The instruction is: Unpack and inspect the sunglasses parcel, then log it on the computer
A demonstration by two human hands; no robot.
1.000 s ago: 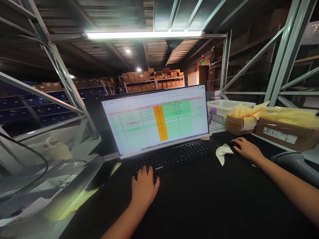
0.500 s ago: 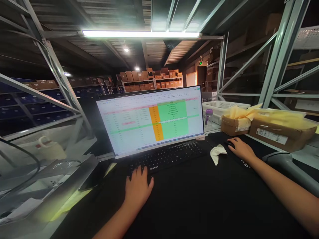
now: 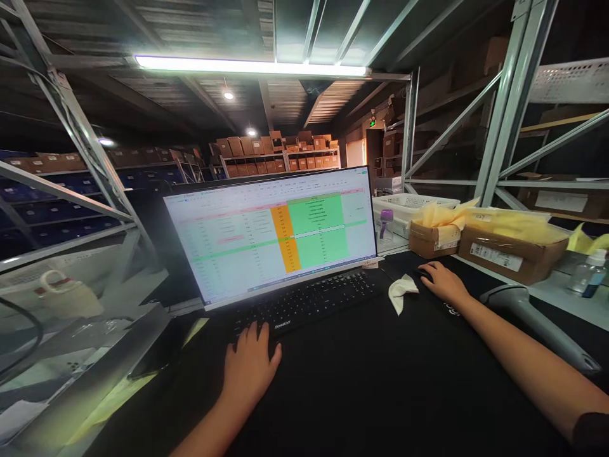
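Observation:
My left hand (image 3: 250, 365) lies palm down with its fingers apart, the fingertips at the lower left edge of a black keyboard (image 3: 314, 301). My right hand (image 3: 445, 284) is wrapped over a dark computer mouse (image 3: 420, 273), most of which it hides. Behind the keyboard stands a monitor (image 3: 238, 254), tilted in view, showing a spreadsheet with an orange and a green column. A crumpled white tissue (image 3: 402, 292) lies between the keyboard and my right hand. Both forearms rest over a black desk mat (image 3: 342, 381).
A grey barcode scanner (image 3: 537, 324) lies right of my right forearm. Behind it are cardboard boxes (image 3: 514, 254) with yellow wrapping, a white basket (image 3: 413, 206), a purple-capped bottle (image 3: 386, 222) and a spray bottle (image 3: 589, 273). A white jug (image 3: 71, 292) stands at left among metal rack posts.
The view has turned slightly right, so everything sits further left and the spray bottle has come into sight. Both hands keep their places at the keyboard and the mouse.

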